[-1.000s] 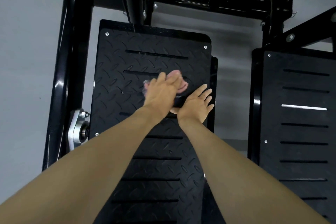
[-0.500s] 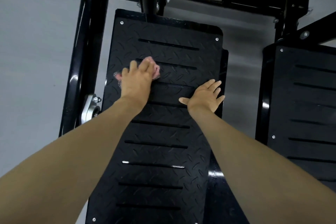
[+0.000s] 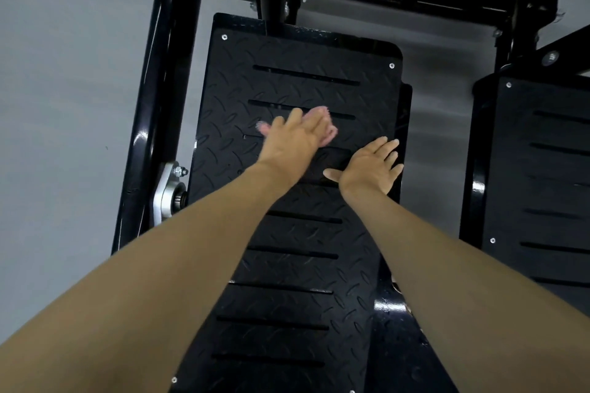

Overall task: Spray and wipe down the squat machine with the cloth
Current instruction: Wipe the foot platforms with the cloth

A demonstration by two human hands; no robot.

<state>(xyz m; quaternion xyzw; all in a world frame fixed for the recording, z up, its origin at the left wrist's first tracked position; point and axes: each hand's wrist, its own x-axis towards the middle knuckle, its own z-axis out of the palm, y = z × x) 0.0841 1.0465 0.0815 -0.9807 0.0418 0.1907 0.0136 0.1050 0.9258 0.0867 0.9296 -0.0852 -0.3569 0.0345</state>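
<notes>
Head view: the left hand point(image 3: 292, 139) has swept the cloth point(image 3: 329, 132) back rightward to the middle of the plate point(image 3: 287, 268), flat fingers pressing it down. The right hand point(image 3: 370, 166) stays splayed on the plate's right side. Wiping looks partway done; the lower plate and the second plate point(image 3: 542, 188) likely remain.

The smooth grey floor point(image 3: 70, 89) is flat and plain. It fills the left side and shows again further right.
</notes>
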